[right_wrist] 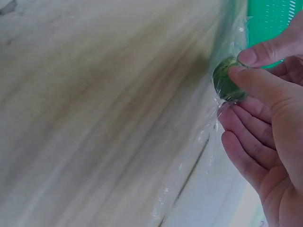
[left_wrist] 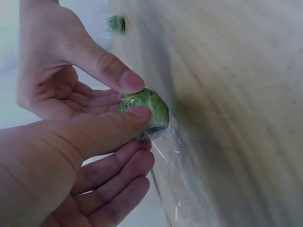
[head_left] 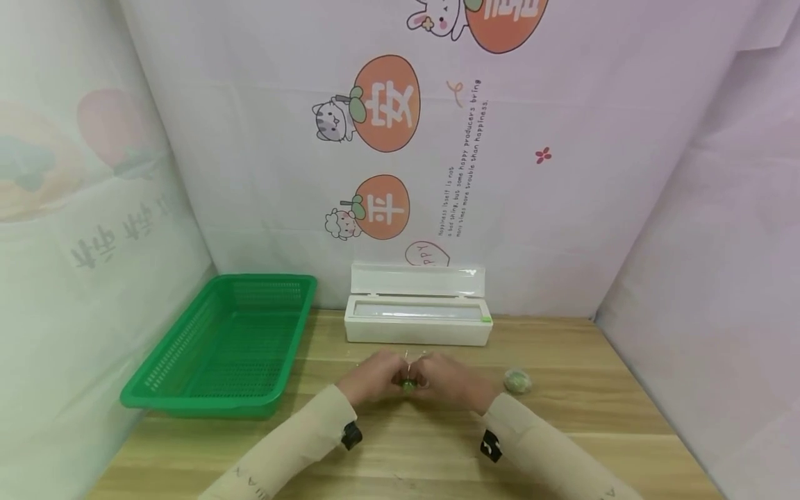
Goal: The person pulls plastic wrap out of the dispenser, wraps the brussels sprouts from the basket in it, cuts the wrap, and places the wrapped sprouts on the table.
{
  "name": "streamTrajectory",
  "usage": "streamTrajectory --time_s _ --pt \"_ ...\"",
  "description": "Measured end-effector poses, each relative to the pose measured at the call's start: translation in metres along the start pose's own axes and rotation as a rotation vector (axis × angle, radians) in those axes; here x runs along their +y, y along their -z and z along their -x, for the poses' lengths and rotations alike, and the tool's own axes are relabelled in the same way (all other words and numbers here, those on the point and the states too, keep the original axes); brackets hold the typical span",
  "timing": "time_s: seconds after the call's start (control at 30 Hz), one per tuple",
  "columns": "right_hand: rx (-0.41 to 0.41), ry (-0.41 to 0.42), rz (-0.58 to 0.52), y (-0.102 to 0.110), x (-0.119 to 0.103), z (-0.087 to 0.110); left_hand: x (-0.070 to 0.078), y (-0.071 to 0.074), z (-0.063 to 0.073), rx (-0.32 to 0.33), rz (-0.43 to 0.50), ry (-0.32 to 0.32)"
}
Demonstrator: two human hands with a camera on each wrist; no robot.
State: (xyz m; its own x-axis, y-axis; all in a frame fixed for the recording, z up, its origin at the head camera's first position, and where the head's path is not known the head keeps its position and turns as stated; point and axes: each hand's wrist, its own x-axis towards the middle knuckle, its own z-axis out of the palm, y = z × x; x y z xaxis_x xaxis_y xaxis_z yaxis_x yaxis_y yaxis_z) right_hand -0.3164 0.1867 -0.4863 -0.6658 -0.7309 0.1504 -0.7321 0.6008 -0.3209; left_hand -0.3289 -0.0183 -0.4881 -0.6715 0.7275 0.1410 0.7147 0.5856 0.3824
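Note:
A small round green fruit or vegetable (left_wrist: 158, 111), its exact kind unclear, is partly covered in clear cling film (left_wrist: 182, 184). My left hand (head_left: 378, 375) pinches it from the left, thumb on top. From the other side my right hand (head_left: 455, 380) pinches it too, thumb close to the left thumb. Loose film trails from it in both wrist views. A similar green ball (head_left: 517, 381), wrapped in film, lies on the table to the right of my right hand.
Behind my hands stands a white cling film box (head_left: 417, 333) with its lid raised. A green plastic basket (head_left: 278, 410) sits on the left of the wooden table (head_left: 431, 462). Printed white cloth (head_left: 550, 229) hangs behind and along both sides.

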Motion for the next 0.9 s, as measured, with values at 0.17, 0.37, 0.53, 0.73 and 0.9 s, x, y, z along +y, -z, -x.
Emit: streamTrajectory --time_s 0.17,0.37,0.53,0.73,0.9 --pt "-0.019 -0.019 -0.039 -0.01 0.003 0.001 -0.003 -0.007 0.009 0.009 -0.017 0.017" --pt "0.008 -0.033 -0.085 -0.017 0.01 0.003 -0.009 -0.017 0.014 0.08 0.001 0.04" --pt "0.018 -0.034 -0.108 -0.017 0.016 0.003 -0.013 -0.025 0.012 0.123 -0.018 0.015" --pt "0.04 -0.116 -0.067 -0.008 0.021 0.01 -0.018 -0.025 0.009 0.144 0.026 -0.003" --pt "0.038 -0.146 -0.081 -0.001 0.022 0.014 -0.023 -0.023 0.006 0.109 0.089 0.008"
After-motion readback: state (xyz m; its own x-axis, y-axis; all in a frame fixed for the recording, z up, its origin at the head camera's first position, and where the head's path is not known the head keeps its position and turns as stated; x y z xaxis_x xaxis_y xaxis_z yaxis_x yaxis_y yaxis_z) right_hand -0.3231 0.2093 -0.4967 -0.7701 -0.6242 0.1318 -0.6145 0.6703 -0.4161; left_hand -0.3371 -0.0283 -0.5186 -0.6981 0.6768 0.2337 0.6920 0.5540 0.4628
